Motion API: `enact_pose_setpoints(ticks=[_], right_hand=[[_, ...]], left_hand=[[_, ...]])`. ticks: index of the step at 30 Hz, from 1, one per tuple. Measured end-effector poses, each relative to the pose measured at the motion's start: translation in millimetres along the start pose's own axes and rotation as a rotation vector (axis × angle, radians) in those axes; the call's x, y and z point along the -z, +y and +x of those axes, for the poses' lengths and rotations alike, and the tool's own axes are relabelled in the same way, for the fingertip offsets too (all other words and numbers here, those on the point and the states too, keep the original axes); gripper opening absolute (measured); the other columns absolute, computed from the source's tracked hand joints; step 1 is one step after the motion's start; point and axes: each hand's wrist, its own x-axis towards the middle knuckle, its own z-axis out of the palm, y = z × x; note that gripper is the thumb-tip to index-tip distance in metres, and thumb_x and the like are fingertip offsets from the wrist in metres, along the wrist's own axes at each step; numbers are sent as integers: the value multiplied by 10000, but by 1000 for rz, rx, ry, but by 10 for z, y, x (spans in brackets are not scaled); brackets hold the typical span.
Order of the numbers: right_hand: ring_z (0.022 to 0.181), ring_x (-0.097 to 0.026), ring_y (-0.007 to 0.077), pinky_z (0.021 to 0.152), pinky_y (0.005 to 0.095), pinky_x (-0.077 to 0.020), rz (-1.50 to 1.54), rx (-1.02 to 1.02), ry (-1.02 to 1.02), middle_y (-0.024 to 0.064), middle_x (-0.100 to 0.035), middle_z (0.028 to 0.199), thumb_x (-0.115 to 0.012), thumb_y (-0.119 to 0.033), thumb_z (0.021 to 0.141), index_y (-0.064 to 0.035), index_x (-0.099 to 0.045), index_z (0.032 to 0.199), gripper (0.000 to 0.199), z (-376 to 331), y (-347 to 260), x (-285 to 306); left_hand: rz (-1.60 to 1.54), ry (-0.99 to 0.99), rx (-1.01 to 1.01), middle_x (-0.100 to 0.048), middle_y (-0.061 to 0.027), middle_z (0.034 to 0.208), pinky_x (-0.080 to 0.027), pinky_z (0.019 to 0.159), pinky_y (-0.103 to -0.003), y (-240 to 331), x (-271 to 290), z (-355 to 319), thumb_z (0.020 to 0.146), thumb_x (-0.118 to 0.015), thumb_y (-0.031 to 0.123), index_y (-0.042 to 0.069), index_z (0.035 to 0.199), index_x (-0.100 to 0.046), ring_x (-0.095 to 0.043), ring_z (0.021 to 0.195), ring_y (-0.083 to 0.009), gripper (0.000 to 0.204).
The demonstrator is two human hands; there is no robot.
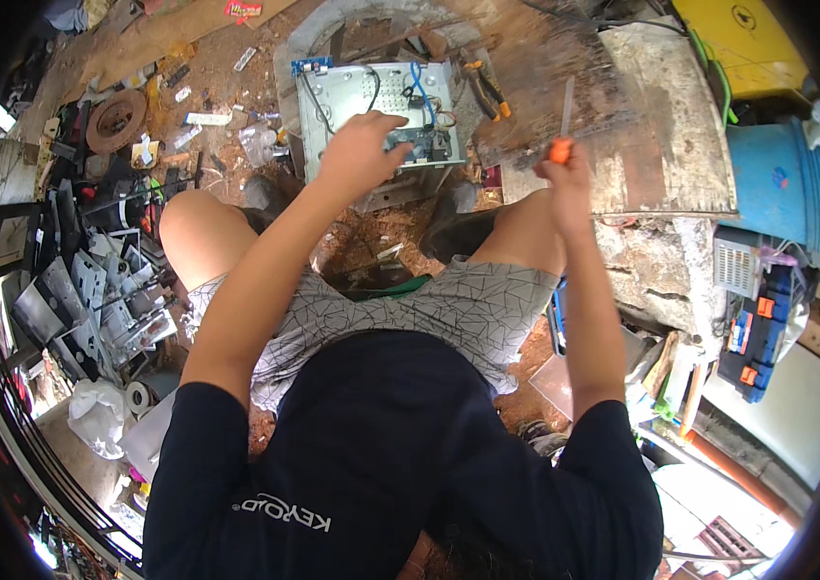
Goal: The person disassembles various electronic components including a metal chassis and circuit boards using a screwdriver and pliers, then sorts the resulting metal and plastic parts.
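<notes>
My right hand point(570, 179) is closed round the orange handle of a screwdriver point(562, 148), its blade pointing away from me above the wooden board. Over the near part of an opened metal device case point(337, 97), my left hand point(362, 152) reaches in with fingers spread. Whether its fingertips touch anything inside is unclear. Inside the case are a blue cable point(419, 82), dark wires and a dark component point(440, 145) at the near right corner. A pair of pliers point(487, 92) with black and orange handles lies right of the case.
A worn wooden board point(657, 164) spans the right side, beside a blue bucket point(776, 179) and a yellow container point(748, 48). A blue toolbox point(758, 333) with orange latches stands lower right. Metal scrap point(101, 290) piles up at left, near a rusty disc point(117, 122).
</notes>
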Motion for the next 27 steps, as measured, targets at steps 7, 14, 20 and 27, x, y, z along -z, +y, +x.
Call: enact_pose_setpoints(ticks=[7, 14, 20, 27], right_hand=[[880, -635, 400, 782, 466, -482, -118, -18, 247, 226, -661, 931, -624, -349, 893, -46, -564, 1141, 396, -145, -81, -973], [870, -631, 412, 792, 463, -481, -151, -160, 113, 235, -657, 891, -664, -447, 861, -8, -633, 968, 453, 151, 288, -1299], [964, -619, 481, 871, 528, -471, -259, -273, 78, 318, -641, 1003, -543, -342, 894, 20, -526, 1104, 419, 116, 279, -1463], [1004, -621, 473, 884, 529, -471, -279, -309, 0, 314, -643, 1051, -481, -342, 931, 0, -484, 1171, 417, 130, 179, -1423]], left_hand=[[158, -264, 144, -694, -148, 1050, -521, 846, -422, -128, -554, 590, 804, -722, 322, 77, 1099, -699, -653, 971, -334, 385], [232, -161, 58, -694, -68, 959, -527, 758, -431, -170, -651, 492, 845, -663, 351, 132, 968, -689, -658, 914, -301, 252], [237, -73, 22, -668, -36, 903, -521, 727, -418, -100, -696, 455, 843, -664, 319, 128, 906, -652, -628, 901, -273, 201], [340, -40, -171, -652, -31, 870, -510, 713, -415, -106, -684, 507, 821, -685, 277, 109, 860, -623, -612, 868, -275, 183]])
